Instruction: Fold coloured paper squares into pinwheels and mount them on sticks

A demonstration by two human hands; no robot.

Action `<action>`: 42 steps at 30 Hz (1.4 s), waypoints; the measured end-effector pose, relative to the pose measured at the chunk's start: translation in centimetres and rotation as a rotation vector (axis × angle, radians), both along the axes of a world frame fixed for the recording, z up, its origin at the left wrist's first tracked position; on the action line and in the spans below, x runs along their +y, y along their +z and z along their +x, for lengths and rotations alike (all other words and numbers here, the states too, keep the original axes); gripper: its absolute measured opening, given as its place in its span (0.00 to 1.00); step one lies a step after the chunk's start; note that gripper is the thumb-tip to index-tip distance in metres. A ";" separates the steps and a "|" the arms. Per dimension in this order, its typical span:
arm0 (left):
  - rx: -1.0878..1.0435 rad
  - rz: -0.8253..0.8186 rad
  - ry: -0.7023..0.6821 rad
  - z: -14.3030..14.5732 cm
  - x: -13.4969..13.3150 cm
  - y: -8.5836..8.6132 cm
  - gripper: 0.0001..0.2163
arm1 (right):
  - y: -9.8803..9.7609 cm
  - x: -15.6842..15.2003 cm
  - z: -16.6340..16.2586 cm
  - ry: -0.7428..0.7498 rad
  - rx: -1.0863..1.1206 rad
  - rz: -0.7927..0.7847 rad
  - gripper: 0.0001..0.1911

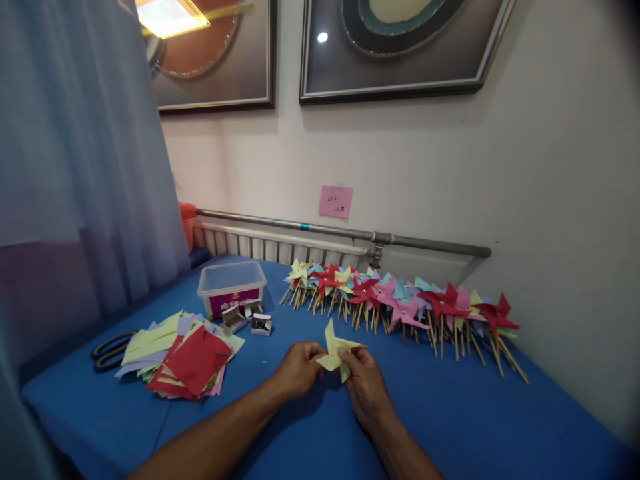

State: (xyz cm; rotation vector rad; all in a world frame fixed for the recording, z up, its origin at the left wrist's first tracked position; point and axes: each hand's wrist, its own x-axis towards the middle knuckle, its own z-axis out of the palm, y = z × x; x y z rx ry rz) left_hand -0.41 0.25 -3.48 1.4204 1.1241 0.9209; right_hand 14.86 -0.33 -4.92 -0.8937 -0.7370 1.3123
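Observation:
Between my hands, above the blue cloth, is a pale yellow paper pinwheel (331, 344) with its blades folded in. My right hand (367, 390) grips it, the thumb pressed near its centre. Closed at the pinwheel's left side, my left hand (299, 371) pinches at the lower left blade; its fingertips are partly hidden. To the left lies a loose pile of cut paper sheets (197, 363) in red, yellow, green and purple. Behind it are small open boxes (261, 325), at least one with dark small pieces inside.
Many finished pinwheels on sticks (400, 300) lie in a row along the back right. A clear plastic tub (233, 280) stands at the back left. Black-handled scissors (111, 350) sit partly under the paper. A metal pipe (425, 245) and radiator run along the wall.

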 end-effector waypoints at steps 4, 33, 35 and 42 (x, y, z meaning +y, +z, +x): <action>0.014 0.046 0.038 -0.6 0.3 0.3 0.09 | 0.5 0.3 0.7 -0.092 0.003 -0.001 0.23; 0.717 0.332 0.051 -1.1 -1.2 1.6 0.07 | 0.3 0.3 0.6 -0.128 -0.066 -0.003 0.24; 0.694 0.324 0.085 -1.3 -0.8 1.6 0.06 | 0.2 0.6 0.7 -0.132 -0.121 0.012 0.24; 0.465 0.246 0.333 -3.0 1.8 0.3 0.08 | 1.2 -0.9 0.1 -0.366 -0.594 0.110 0.18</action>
